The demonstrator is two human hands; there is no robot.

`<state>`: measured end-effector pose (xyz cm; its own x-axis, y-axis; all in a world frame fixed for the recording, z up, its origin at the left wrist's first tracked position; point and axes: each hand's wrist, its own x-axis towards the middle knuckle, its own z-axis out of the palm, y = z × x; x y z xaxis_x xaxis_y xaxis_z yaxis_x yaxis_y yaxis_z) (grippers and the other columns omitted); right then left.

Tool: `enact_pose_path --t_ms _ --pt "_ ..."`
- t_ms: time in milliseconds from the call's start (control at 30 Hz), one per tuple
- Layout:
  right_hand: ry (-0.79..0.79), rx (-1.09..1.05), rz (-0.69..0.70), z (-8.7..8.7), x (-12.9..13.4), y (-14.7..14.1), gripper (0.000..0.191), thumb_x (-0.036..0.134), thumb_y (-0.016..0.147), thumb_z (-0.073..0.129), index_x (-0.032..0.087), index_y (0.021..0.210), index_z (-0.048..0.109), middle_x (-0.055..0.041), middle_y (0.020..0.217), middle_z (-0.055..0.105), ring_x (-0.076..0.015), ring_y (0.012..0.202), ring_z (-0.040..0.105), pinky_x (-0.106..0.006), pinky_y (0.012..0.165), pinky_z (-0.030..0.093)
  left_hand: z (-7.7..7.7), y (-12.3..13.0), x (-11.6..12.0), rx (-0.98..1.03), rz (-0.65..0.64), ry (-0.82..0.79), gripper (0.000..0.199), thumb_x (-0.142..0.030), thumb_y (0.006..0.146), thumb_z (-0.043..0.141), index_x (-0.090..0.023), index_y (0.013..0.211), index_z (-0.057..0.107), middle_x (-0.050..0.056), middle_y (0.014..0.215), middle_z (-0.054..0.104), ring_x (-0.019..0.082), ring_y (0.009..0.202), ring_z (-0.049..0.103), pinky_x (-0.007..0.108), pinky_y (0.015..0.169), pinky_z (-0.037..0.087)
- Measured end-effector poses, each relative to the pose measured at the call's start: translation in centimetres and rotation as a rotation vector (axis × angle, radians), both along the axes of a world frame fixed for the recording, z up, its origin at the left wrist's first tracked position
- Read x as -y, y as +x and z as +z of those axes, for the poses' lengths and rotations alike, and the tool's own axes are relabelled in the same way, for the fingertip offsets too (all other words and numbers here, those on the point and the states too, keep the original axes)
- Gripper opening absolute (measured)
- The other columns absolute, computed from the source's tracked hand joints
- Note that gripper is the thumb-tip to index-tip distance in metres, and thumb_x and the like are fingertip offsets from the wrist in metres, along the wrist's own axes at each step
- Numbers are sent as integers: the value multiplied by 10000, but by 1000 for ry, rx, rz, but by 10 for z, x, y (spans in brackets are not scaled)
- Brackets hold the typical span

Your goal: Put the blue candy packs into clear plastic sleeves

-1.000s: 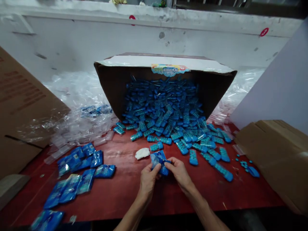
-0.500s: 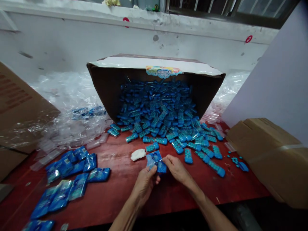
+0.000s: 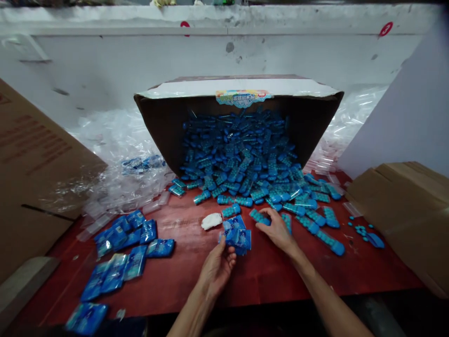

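My left hand (image 3: 218, 266) pinches a flat blue printed packet (image 3: 242, 239) at its left edge. More blue film shows just behind this packet; whether it is in the same grip I cannot tell. To the right, my right hand (image 3: 278, 233) has thumb and fingers around the near end of a small clear container of turquoise beads with a blue cap (image 3: 258, 216). Another bead container (image 3: 230, 210) lies behind the packet, beside a white lump (image 3: 212, 221). Many similar containers spill toward my hands from an open carton (image 3: 154, 124) lying on its side.
Filled blue pouches (image 3: 135, 262) lie at the left of the red table (image 3: 280, 290). Clear plastic packaging (image 3: 119, 140) is heaped behind them. Cardboard boxes stand at the left (image 3: 42, 187) and right (image 3: 403, 215). Loose turquoise beads (image 3: 360, 230) are scattered near the right box.
My right hand has left the packet and moved right and forward onto a bead container. My left hand still holds the packet. The camera view has tilted down slightly.
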<state>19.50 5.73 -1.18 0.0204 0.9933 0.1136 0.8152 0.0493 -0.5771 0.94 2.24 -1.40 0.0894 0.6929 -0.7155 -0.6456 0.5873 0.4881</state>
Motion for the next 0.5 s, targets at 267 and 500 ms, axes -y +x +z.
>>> enact_pose_path --t_ms 267,500 --pt "28 -366 228 33 45 -17 248 172 698 564 215 941 540 -12 889 476 -148 847 486 -256 770 389 -2 9 1 -23 38 33 187 -288 732 566 -130 644 519 3 476 579 81 401 543 155 380 411" --pt "48 -254 243 33 52 -26 249 156 721 537 215 962 542 -35 892 460 -174 855 468 -296 771 387 -3 10 3 -16 45 86 198 -306 693 607 -125 649 539 12 493 601 109 468 584 174 433 438"
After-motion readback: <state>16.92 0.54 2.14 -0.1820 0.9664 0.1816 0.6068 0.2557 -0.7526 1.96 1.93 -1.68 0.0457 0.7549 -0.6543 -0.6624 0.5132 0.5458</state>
